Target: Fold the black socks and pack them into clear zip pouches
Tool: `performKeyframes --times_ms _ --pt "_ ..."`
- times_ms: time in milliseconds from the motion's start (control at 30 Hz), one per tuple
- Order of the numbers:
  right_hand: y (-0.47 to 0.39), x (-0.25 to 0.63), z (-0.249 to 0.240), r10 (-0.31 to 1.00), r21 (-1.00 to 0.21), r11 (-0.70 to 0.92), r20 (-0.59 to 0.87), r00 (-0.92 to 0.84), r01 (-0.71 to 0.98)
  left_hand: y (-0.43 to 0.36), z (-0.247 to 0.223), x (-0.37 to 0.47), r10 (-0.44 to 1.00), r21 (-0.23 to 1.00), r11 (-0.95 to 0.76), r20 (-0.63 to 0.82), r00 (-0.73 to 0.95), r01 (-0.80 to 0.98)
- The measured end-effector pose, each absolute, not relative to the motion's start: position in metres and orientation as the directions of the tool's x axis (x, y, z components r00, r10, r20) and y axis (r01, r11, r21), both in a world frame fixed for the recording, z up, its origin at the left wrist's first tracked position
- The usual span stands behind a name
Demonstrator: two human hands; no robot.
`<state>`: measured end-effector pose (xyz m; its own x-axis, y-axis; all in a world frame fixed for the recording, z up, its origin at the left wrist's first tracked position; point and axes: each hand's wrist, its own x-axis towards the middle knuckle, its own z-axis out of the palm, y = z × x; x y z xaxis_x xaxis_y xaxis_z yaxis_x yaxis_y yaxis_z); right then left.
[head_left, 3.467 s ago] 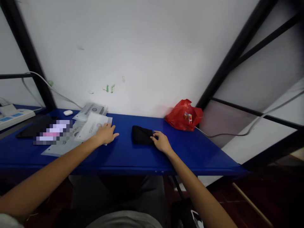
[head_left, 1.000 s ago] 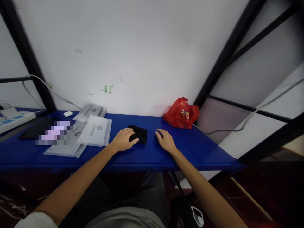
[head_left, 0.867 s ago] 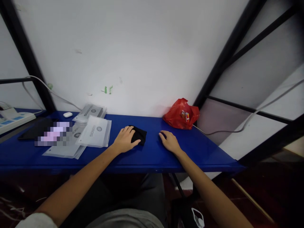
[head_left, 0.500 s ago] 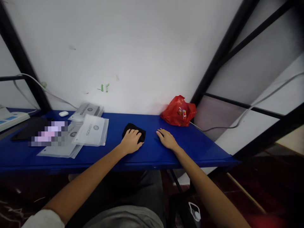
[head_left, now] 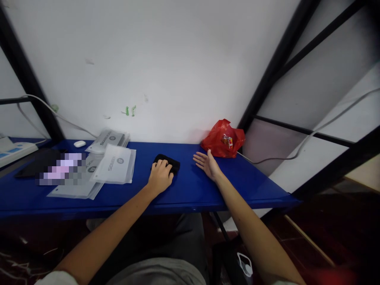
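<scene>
A small black bundle that looks like folded cloth [head_left: 173, 165] lies on the blue table [head_left: 190, 194]. My left hand [head_left: 160, 174] is over its left part, fingers curled onto it, the thumb at its near side; the fingertips are partly lost against the black. To the right of the bundle, apart from it, my right hand [head_left: 208, 164] is open, with the palm turned inward, the fingers spread toward the left and the thumb up. Nothing is in it. Behind this hand is a crumpled red plastic bag [head_left: 221, 138] with a small packet showing on it.
Translucent zip pouches [head_left: 114, 164] lie in a pile on the left. Beside them are a white earbud case [head_left: 79, 144], a blurred-out patch on a dark flat object [head_left: 26, 168] and a white power strip [head_left: 19, 151]. Black frame posts [head_left: 274, 71] flank the white wall.
My right hand has turned from palm down on the table to palm inward, thumb up. My left hand and the black bundle have shifted slightly left, its fingers now more curled.
</scene>
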<state>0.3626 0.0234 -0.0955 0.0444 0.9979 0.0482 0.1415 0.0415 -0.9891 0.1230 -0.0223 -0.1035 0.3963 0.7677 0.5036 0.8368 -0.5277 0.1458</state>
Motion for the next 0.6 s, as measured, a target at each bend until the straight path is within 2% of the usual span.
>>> performKeyframes --times_ms 67,133,267,333,433,533,600 --pt "0.023 0.361 -0.102 0.987 -0.971 0.063 0.095 0.129 0.230 -0.021 -0.104 0.122 0.791 0.154 -0.476 0.504 0.346 0.866" --pt "0.021 0.358 -0.109 0.966 -0.911 0.104 0.187 0.176 0.399 -0.019 -0.104 0.121 0.816 0.165 -0.436 0.488 0.311 0.885" --pt "0.013 0.348 -0.115 0.940 -0.634 0.214 0.340 0.020 0.744 -0.021 -0.100 0.123 0.829 0.190 -0.445 0.458 0.322 0.875" --pt "0.010 0.343 -0.116 0.929 -0.539 0.265 0.365 -0.062 0.799 -0.024 -0.095 0.124 0.825 0.241 -0.469 0.462 0.325 0.850" --pt "0.009 0.342 -0.116 0.920 -0.514 0.290 0.381 -0.087 0.807 -0.024 -0.082 0.120 0.830 0.403 -0.475 0.500 0.246 0.782" --pt "0.009 0.341 -0.115 0.908 -0.499 0.300 0.412 -0.082 0.813 -0.016 -0.070 0.106 0.832 0.589 -0.413 0.554 0.025 0.695" --pt "0.006 0.335 -0.113 0.874 -0.477 0.339 0.479 -0.084 0.811 -0.006 -0.065 0.091 0.833 0.698 -0.326 0.531 -0.157 0.637"
